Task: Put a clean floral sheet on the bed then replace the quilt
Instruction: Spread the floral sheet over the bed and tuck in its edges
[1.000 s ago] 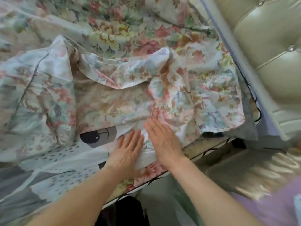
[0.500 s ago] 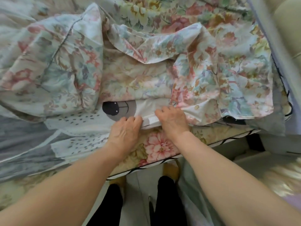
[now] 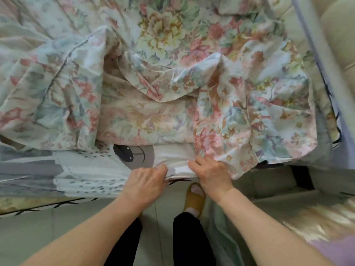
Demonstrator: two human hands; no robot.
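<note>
Seen from above at the bedside: left hand (image 3: 146, 181) and right hand (image 3: 211, 173), side by side at lower centre of the frame, both curled and pinching the near hem of the white patterned sheet (image 3: 92, 169) at the mattress edge. Flat and open on the cloth a second ago, knuckles now bunched, the fabric between them drawn into a short ridge and dragged toward the edge, hiding the pink-flowered mattress side still showing half a second ago. Likely meaning for the job: smoothing over, hauling begun, most probably to pull this under-layer straight or strip it off, though which cannot be told. Clean floral sheet (image 3: 249, 112) not yet spread: heaped and folded across centre and right of the frame, one flap hanging over the right hand's knuckles. Floral quilt (image 3: 44, 89), with dark piping, pushed to the left of the frame. Cream padded headboard (image 3: 338, 35) at upper right. Yellow slipper (image 3: 194, 198) on pale floor between the forearms, absent from the earliest view, the camera having tipped down and back. Bulk of the task plainly ahead.
</note>
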